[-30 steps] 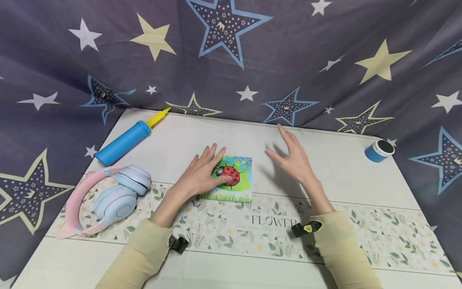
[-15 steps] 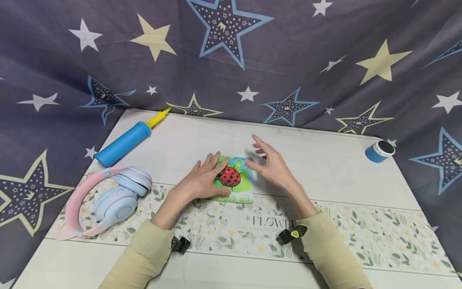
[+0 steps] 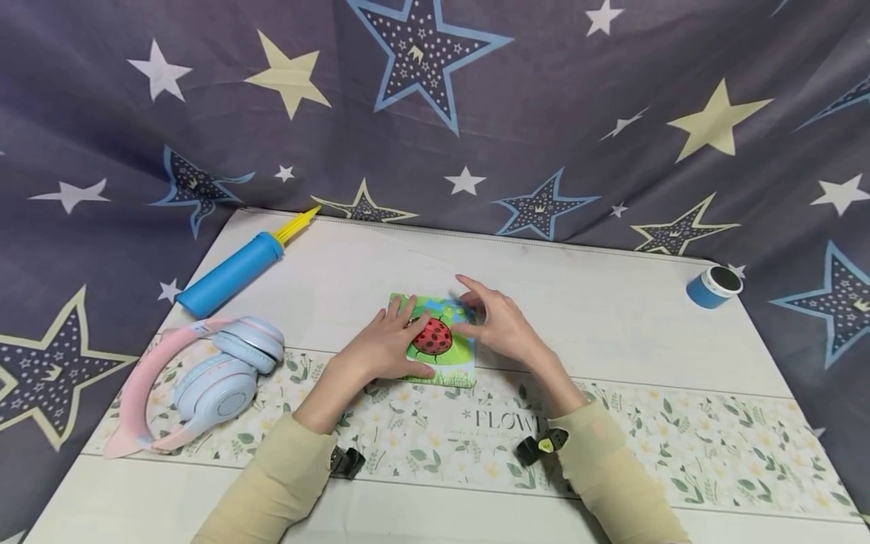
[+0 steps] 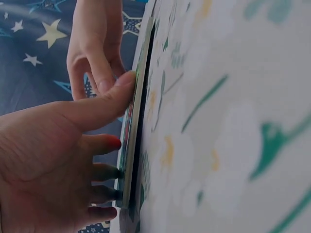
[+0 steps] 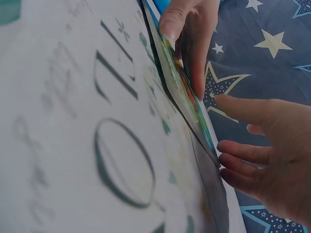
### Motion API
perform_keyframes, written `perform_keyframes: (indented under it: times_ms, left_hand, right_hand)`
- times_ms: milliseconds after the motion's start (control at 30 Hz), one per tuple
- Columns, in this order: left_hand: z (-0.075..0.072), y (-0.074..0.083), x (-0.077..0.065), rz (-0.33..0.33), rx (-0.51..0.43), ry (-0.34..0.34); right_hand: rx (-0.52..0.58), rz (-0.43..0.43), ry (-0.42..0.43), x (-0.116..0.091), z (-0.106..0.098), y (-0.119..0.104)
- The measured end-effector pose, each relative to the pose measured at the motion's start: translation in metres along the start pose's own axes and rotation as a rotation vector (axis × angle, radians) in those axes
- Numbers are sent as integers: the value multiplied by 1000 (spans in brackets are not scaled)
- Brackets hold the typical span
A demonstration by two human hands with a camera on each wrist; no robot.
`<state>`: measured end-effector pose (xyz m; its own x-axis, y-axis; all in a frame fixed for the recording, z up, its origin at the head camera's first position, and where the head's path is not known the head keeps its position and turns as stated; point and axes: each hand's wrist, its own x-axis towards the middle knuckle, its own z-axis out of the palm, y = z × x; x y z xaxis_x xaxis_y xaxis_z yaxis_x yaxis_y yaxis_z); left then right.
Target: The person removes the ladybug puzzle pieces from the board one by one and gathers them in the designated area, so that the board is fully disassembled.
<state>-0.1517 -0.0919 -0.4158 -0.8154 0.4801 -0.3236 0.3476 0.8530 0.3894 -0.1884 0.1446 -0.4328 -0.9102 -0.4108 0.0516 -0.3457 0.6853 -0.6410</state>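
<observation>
A thin square picture board (image 3: 454, 364) with a red ladybug on a green and blue scene lies flat on the table. My left hand (image 3: 382, 346) rests over its left part, fingers spread, thumb near the lower edge. In the left wrist view, the thumb and fingertips (image 4: 127, 79) of that hand meet the board's printed face. At the right side is my right hand (image 3: 504, 326), thumb over the picture and fingers loosely bent near the far right corner. The right wrist view shows its fingertips (image 5: 224, 146) right at the board's edge, not curled round it.
Pink and light-blue headphones (image 3: 224, 385) lie at the left, with a blue hand pump (image 3: 231, 273) with a yellow nozzle behind them. A small blue, dark-topped cylinder (image 3: 714, 287) stands at the back right. Star-patterned cloth (image 3: 544, 91) borders the table.
My right hand has come left and toward me, from beside the board to its right edge. My left hand stays on the board, having slid slightly nearer to me.
</observation>
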Motion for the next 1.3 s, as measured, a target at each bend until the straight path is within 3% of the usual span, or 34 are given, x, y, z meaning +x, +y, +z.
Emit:
perform_keyframes:
  times_ms: [433,633,1100,1300]
  left_hand:
    - [-1,5,2,5,13,12]
    - [1,10,6,-34,33,27]
    - [-2,18,4,-72,98,4]
    - [-3,18,4,-66,107,2]
  right_hand:
    - [-124,-20,28,-2,6,-5]
    - [-169,-18,10,-3,7,-7]
    - [-121,23,-58,-4,12,-5]
    - [-181,-8,-29,-4,11,-4]
